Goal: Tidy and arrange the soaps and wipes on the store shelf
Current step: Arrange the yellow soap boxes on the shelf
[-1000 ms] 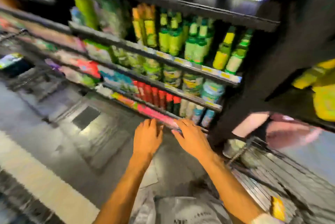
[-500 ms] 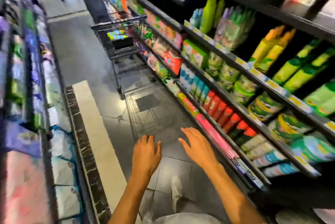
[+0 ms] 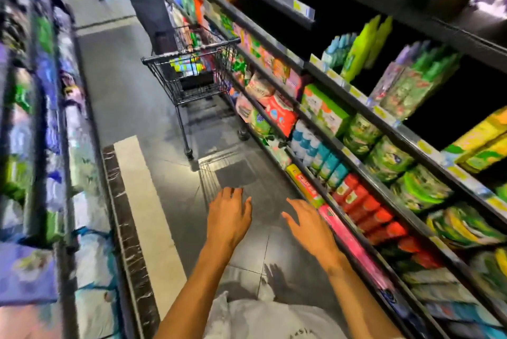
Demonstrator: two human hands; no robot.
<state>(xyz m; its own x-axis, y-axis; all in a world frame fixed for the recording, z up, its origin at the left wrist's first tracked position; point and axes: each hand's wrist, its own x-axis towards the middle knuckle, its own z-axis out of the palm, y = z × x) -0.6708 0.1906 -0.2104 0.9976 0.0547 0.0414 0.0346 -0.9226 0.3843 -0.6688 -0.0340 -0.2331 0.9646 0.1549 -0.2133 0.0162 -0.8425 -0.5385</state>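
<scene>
We hold our left hand point(image 3: 229, 218) and right hand point(image 3: 308, 224) out over the aisle floor point(image 3: 131, 102), fingers spread, gripping nothing. The soaps point(image 3: 362, 201) and wipes point(image 3: 277, 115) sit on the shelf point(image 3: 354, 165) at our right, the right hand near its lower edge. A shopping cart point(image 3: 194, 72) stands ahead.

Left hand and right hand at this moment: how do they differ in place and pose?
The left hand hangs over the bare floor in mid-aisle, while the right hand sits beside the pink edge strip of the lowest shelf. The left hand's fingers point straight up the aisle and lie fairly close together; the right hand's fingers are spread wider and angle leftward. Both are palm-down, relaxed and hold nothing.
</scene>
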